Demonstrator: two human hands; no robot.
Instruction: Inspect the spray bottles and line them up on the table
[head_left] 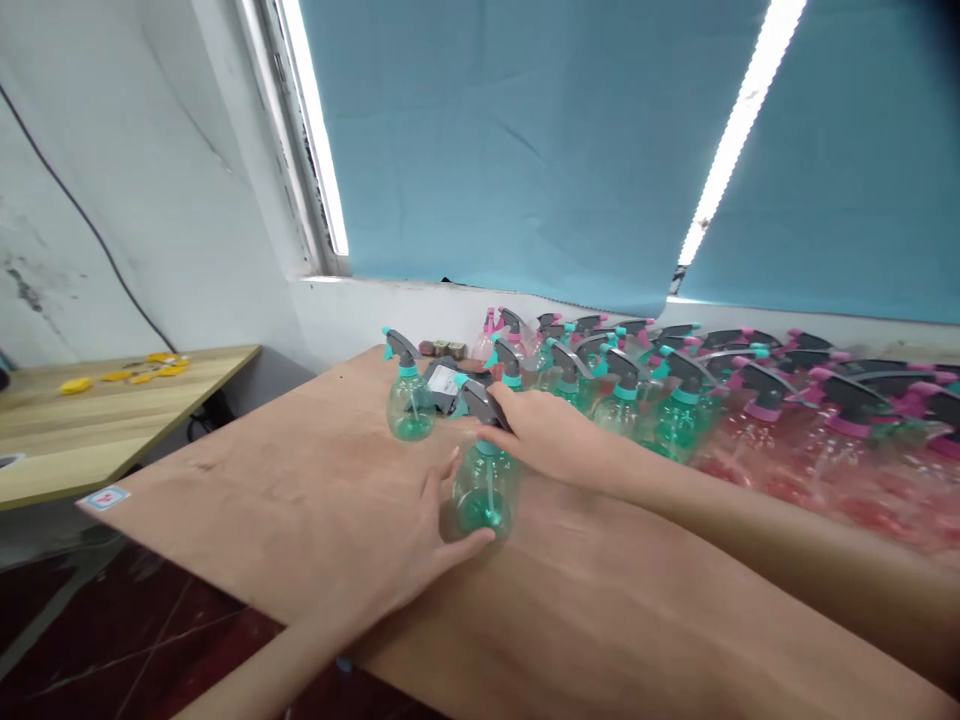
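A clear green spray bottle [484, 495] with a grey and turquoise spray head stands upright near the middle of the table. My right hand [536, 425] is closed around its spray head from the right. Low on the left side, my left hand [409, 545] cups loosely about the bottle, fingers apart and thumb stretched across the front near the base. Whether the left palm presses on it I cannot tell. Just beyond, to the left, another green spray bottle [411, 405] stands upright. Between the two lies a dark grey object with a white label [444, 384].
Rows of green spray bottles [679, 415] and pink spray bottles [757, 430] fill the table's right side below a blue curtain [510, 150]. The brown tabletop [300, 480] ends at the left. Beyond it, a lighter wooden table [45, 440] carries yellow pieces [75, 386].
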